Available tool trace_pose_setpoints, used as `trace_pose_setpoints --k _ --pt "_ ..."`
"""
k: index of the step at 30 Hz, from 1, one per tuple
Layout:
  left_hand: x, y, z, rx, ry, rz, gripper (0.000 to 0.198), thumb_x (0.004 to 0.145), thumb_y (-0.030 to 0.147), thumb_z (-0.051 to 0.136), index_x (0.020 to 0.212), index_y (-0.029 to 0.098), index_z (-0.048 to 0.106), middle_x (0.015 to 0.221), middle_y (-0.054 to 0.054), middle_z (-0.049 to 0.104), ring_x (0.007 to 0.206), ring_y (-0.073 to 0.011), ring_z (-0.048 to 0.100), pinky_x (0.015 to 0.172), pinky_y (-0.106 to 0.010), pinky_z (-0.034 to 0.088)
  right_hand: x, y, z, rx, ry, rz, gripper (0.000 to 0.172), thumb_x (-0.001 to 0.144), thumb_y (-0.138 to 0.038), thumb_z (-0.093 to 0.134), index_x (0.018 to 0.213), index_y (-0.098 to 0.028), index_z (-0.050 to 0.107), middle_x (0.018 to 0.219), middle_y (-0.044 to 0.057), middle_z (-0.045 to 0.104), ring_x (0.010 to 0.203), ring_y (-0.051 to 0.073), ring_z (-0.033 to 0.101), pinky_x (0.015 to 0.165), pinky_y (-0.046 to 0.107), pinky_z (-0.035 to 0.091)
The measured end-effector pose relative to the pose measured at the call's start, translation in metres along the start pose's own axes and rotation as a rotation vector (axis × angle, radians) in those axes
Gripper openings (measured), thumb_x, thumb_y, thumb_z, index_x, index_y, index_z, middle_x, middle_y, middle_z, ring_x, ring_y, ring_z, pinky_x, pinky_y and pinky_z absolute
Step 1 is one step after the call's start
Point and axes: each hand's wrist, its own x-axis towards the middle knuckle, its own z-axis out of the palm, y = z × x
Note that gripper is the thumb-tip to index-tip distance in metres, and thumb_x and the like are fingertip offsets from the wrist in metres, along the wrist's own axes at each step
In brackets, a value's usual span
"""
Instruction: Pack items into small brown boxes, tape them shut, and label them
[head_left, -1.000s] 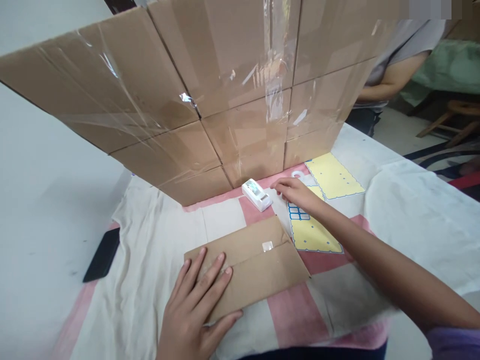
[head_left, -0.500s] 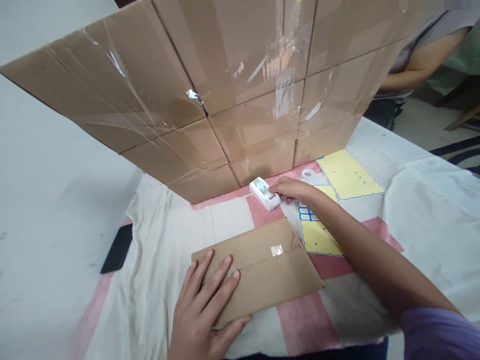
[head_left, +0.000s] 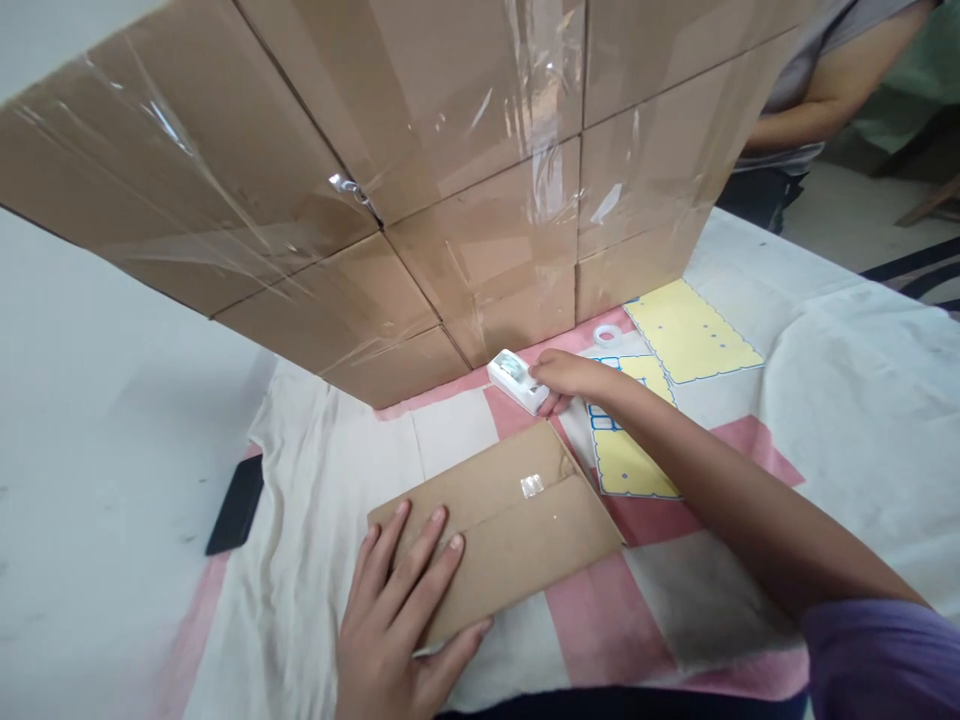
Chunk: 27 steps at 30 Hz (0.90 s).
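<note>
My left hand point(head_left: 405, 610) lies with fingers spread over the left end of a flat brown cardboard piece point(head_left: 540, 540), pressing on its top. A small square of clear tape point(head_left: 532, 486) sticks across the seam of this cardboard. Beyond its far corner, my right hand point(head_left: 561, 380) grips the near right end of a white tape dispenser point(head_left: 513, 374), thumb on top and fingers along the side. The dispenser rests on the cloth, close to the tall cardboard wall. My right forearm partly covers a yellow paper sheet with blue edges point(head_left: 634, 465).
A tall wall of taped cardboard boxes point(head_left: 487, 220) stands across the back. Near its foot are a roll of tape point(head_left: 607, 335) and a second yellow sheet point(head_left: 697, 330). A black phone-like object point(head_left: 235, 505) lies at the left. Another person's arm point(head_left: 817, 120) shows at top right.
My right hand has closed further around the tape dispenser's near end. The view has shifted slightly, and my left hand stays on the cardboard piece.
</note>
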Motion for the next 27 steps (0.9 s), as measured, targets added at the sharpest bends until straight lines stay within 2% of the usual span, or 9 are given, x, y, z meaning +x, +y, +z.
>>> trace_pose_setpoints --k 7,12,18,23,27 --pt "0.000 0.002 -0.001 -0.006 0.008 -0.012 0.058 0.084 0.026 0.075 0.138 0.012 0.058 0.147 -0.018 0.057 0.151 -0.0389 0.033 0.125 -0.053 0.023 -0.003 -0.002 -0.003 0.147 -0.011 -0.013 0.031 0.098 -0.031 0.053 0.121 -0.013 0.062 0.063 0.011 0.073 0.054 0.027 0.073 0.048 0.030 0.056" --pt "0.000 0.001 -0.001 -0.002 -0.001 -0.011 0.058 0.084 0.026 0.074 0.138 0.012 0.058 0.146 -0.018 0.057 0.151 -0.0388 0.034 0.125 -0.054 0.023 -0.001 0.006 -0.008 0.231 -0.052 -0.066 0.026 0.096 -0.023 0.057 0.120 -0.013 0.061 0.077 0.011 0.076 0.061 0.024 0.076 0.054 0.028 0.060" --pt "-0.002 0.003 -0.001 0.000 0.003 -0.027 0.059 0.085 0.027 0.074 0.139 0.013 0.057 0.148 -0.017 0.057 0.151 -0.0389 0.033 0.124 -0.055 0.024 0.007 0.015 -0.013 0.255 -0.112 -0.084 0.019 0.092 -0.021 0.062 0.108 -0.011 0.061 0.076 0.013 0.076 0.070 0.027 0.079 0.059 0.031 0.064" --pt "-0.002 0.002 0.000 -0.010 0.016 -0.037 0.062 0.083 0.027 0.075 0.141 0.015 0.056 0.149 -0.015 0.056 0.151 -0.0383 0.034 0.125 -0.054 0.023 0.007 0.016 -0.014 0.260 -0.115 -0.075 0.017 0.092 -0.021 0.062 0.106 -0.013 0.057 0.075 0.014 0.076 0.075 0.029 0.079 0.067 0.036 0.066" --pt "0.000 0.000 0.002 -0.021 0.018 -0.034 0.065 0.083 0.029 0.076 0.143 0.017 0.055 0.150 -0.014 0.056 0.151 -0.0371 0.034 0.125 -0.052 0.023 0.006 0.017 -0.017 0.298 -0.166 -0.070 0.012 0.092 -0.016 0.059 0.104 -0.013 0.055 0.081 0.015 0.077 0.079 0.029 0.080 0.073 0.038 0.066"
